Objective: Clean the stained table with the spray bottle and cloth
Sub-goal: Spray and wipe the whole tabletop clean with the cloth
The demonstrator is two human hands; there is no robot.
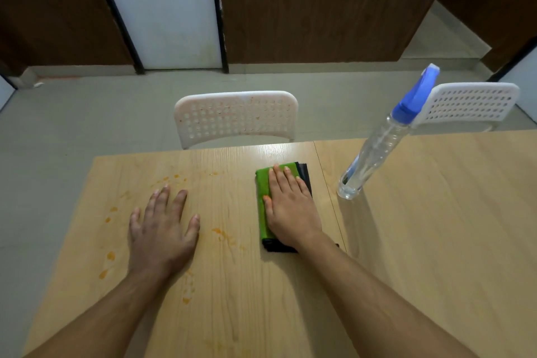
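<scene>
**Two flat hands, stains not yet wiped**

Both hands lay open on the wooden table [290, 314]. The left hand [164, 229] rested palm-down, fingers spread, among orange stains [220, 232], holding nothing. The right hand [290, 206] pressed flat on the folded green cloth [263, 200]: probably soft and light, best pinched at an edge. Farther right stood the clear spray bottle [374, 151], untouched; likely light and slick, best gripped at its blue-triggered neck.

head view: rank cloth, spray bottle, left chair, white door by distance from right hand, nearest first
From the right hand:
1. Green cloth, directly under the hand, folded on the table.
2. Spray bottle, standing on the table to the hand's right.
3. Stained white chair, beyond the table's far edge, ahead of the hand.
4. White door, across the floor in the back wall.
</scene>
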